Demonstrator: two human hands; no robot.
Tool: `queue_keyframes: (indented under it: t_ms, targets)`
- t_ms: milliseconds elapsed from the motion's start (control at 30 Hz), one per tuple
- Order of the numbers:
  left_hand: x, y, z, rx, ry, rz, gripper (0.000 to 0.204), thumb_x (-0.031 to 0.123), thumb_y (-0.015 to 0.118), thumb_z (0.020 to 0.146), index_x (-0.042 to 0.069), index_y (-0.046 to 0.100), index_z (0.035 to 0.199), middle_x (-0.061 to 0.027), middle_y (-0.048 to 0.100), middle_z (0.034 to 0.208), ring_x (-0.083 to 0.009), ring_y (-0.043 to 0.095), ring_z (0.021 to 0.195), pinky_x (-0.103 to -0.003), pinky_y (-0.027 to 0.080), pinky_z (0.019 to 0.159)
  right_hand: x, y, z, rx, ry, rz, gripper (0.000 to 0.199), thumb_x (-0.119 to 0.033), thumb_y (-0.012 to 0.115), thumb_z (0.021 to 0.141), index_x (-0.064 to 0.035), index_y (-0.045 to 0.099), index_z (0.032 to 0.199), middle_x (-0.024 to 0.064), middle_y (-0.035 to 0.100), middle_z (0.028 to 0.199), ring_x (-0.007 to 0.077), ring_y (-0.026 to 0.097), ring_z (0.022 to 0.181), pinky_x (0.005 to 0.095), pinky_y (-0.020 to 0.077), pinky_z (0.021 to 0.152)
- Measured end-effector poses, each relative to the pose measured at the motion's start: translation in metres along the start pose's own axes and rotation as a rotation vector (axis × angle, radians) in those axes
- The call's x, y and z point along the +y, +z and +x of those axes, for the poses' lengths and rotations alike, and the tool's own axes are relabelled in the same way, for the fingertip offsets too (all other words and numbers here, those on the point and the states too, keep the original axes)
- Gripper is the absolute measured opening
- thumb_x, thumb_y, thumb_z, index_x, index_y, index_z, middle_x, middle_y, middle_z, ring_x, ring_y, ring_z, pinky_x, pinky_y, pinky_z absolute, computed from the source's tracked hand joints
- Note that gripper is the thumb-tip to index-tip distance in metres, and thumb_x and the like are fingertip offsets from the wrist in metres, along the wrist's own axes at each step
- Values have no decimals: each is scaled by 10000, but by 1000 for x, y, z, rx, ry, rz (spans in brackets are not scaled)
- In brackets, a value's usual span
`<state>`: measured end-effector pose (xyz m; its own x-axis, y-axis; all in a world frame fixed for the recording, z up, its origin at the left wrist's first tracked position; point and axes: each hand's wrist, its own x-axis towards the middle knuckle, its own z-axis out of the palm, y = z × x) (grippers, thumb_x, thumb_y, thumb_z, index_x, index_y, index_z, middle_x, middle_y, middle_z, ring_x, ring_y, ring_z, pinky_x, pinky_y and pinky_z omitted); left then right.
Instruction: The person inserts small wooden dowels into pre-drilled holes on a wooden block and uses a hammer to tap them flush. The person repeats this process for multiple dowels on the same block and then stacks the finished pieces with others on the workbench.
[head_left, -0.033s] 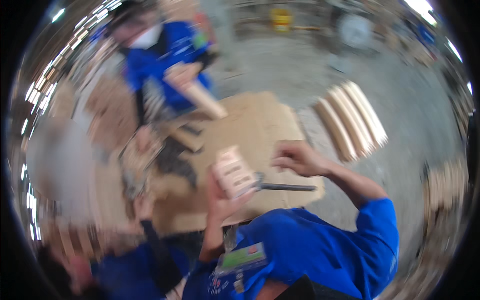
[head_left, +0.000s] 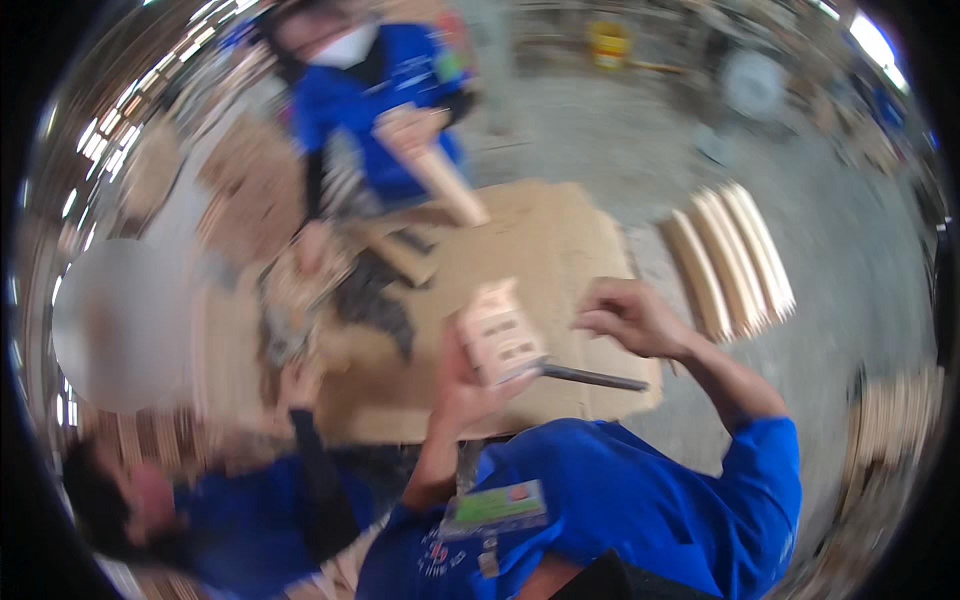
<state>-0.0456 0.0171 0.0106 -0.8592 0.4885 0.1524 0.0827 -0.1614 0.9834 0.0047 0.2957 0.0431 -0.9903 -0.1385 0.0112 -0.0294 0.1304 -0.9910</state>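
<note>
My left hand (head_left: 466,392) is closed around a pale wooden block (head_left: 503,336) with several dark slots in its face, held tilted above the cardboard. To its right my right hand (head_left: 632,316) hovers over the cardboard's edge, apart from the block. Its fingers are curled together, and anything small between them is hidden by blur. A dark rod-like handle (head_left: 600,378) lies on the cardboard (head_left: 545,235) beside the block; its left end is behind the block and my left hand.
Across the table a co-worker in blue (head_left: 385,75) holds a wooden piece (head_left: 450,185). Another co-worker (head_left: 260,530) reaches in from the lower left. Dark scraps (head_left: 370,305) lie on the cardboard's left. Several long wooden strips (head_left: 735,258) are stacked at the right.
The whole view has shifted, so the scene sits further right. My left hand still holds the block, and my right hand keeps its curled pose. More of the lower-left co-worker shows.
</note>
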Motion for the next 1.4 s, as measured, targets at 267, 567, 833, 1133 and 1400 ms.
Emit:
queue_keyframes:
  t_ms: [267, 567, 833, 1133, 1400]
  targets:
    - [-3, -4, 2, 171, 29, 260, 965, 214, 981, 638, 56, 443, 1423, -165, 538, 1274, -334, 549, 1220, -463, 470, 1046, -115, 5, 20, -99, -125, -453, 87, 0, 697, 982, -19, 723, 1063, 107, 729, 922, 183, 706, 821, 320, 529, 706]
    - [-9, 1, 2, 170, 51, 395, 951, 234, 985, 627, 79, 449, 1397, -145, 564, 1216, -347, 568, 1143, -487, 487, 953, -114, 24, 59, -166, -606, -613, 112, -92, 736, 944, -38, 696, 1034, 108, 681, 909, 323, 697, 770, 419, 529, 616]
    - [-15, -3, 3, 154, 77, 437, 1006, 232, 997, 598, 79, 439, 1421, -153, 542, 1225, -358, 545, 1148, -498, 459, 978, -122, 23, 62, -250, -695, -829, 163, -58, 762, 896, -39, 696, 1043, 120, 657, 879, 303, 670, 685, 393, 537, 572]
    - [1, -3, 2, 210, 205, 690, 985, 282, 964, 606, 35, 455, 1412, -206, 536, 1179, -412, 535, 1103, -507, 425, 950, -136, 31, 62, -260, -569, -847, 164, -51, 732, 914, -24, 670, 1063, 137, 646, 874, 364, 673, 750, 440, 525, 619]
    - [-8, -1, -17, 301, 262, 737, 1010, 367, 964, 614, 20, 455, 1414, -194, 533, 1161, -402, 543, 1082, -499, 423, 955, -136, 53, 59, -254, -503, -857, 94, -35, 726, 929, 2, 656, 979, 168, 684, 855, 356, 692, 752, 411, 540, 666]
